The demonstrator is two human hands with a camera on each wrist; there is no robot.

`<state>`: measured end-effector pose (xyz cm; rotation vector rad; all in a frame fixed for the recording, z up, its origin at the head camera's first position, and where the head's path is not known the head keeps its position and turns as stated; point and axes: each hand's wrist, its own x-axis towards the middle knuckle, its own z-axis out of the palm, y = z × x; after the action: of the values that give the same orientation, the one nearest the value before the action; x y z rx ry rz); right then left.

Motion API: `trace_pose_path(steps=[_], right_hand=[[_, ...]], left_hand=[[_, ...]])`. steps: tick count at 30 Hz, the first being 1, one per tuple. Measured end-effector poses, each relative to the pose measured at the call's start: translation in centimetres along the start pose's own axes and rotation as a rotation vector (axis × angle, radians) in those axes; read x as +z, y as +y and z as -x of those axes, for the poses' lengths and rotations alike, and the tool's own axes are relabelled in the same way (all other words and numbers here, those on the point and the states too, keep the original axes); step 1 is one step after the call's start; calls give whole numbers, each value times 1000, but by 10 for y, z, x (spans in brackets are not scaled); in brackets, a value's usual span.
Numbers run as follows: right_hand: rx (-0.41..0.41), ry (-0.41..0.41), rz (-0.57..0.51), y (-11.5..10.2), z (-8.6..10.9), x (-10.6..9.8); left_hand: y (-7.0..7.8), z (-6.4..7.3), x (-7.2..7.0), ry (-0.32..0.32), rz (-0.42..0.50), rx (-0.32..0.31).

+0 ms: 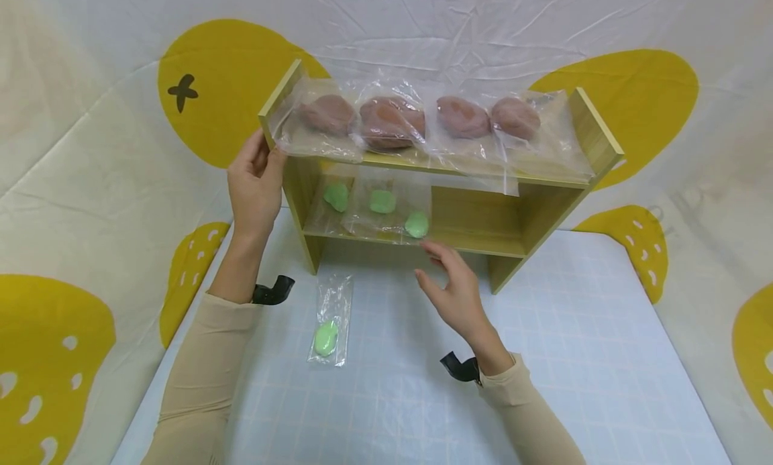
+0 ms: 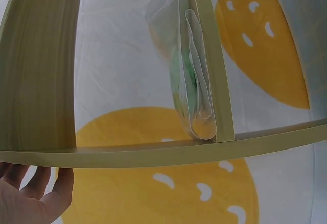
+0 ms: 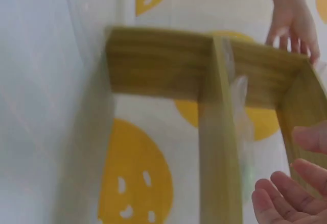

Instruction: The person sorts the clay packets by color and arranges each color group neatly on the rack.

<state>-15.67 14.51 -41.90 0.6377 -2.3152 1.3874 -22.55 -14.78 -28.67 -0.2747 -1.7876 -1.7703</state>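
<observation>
My left hand [image 1: 256, 183] rests against the left side panel of a small wooden shelf [image 1: 292, 217], fingertips on its outer face. In front of the lower board, my right hand [image 1: 455, 287] is held with fingers extended and spread, holding nothing. Its fingertips are right by the bag with a green lump [image 1: 417, 225]. Two more green lumps, one at the left [image 1: 336, 196] and one in the middle [image 1: 382, 201], lie in clear plastic bags on that board. Several reddish-brown lumps [image 1: 464, 117] in clear bags sit along the top board.
On the pale checked tablecloth [image 1: 374, 398], left of the middle, lies another clear bag holding a green lump [image 1: 326, 338]. A white cloth with yellow shapes [image 1: 423, 22] hangs behind the shelf. One bag's edge [image 1: 510, 185] hangs over the top board's front.
</observation>
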Motion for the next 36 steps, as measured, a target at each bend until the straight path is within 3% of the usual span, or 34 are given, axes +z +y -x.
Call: trace_pose_path(steps=[5, 13, 23, 26, 31, 36], right_hand=[[54, -109, -65, 4, 12, 16], [271, -328, -266, 18, 20, 46], [512, -539, -330, 31, 29, 70], [588, -601, -405, 36, 34, 80], [726, -636, -575, 38, 38, 96], [812, -630, -667, 40, 37, 108]], left_hand=[[0, 0, 0, -1, -6, 7], [-1, 0, 0, -3, -5, 5], [-2, -1, 0, -5, 23, 16], [-2, -1, 0, -4, 28, 17], [-3, 0, 0, -2, 32, 20], [-3, -1, 0, -4, 32, 13]])
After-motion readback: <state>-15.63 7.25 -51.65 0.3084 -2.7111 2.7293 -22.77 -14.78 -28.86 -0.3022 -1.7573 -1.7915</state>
